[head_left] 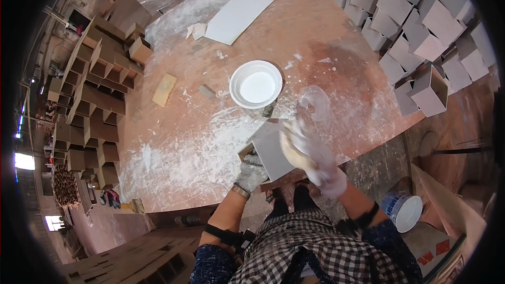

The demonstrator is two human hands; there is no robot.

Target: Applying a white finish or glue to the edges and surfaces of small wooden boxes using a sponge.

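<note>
Near the table's front edge is a box (pixel 274 153) with a smooth grey upper face and a brown inside showing at its open end. My left hand (pixel 250 174), in a grey knit glove, reaches into that open end and grips the box. My right hand (pixel 318 160), in a whitish glove, is over the right side of the grey face and smeared by motion. A pale yellow pad (pixel 292 150) appears under its fingers; the blur hides its exact kind. Beyond the box stands a white bowl (pixel 256 84) of white material.
On the table (pixel 179 163) lie a yellow block (pixel 164 90), a small grey block (pixel 207 91), a white board (pixel 241 16) and a crumpled cloth (pixel 197 31). Grey boxes (pixel 413 37) are stacked at right, brown boxes (pixel 94 100) at left. A bucket (pixel 407 213) stands at lower right.
</note>
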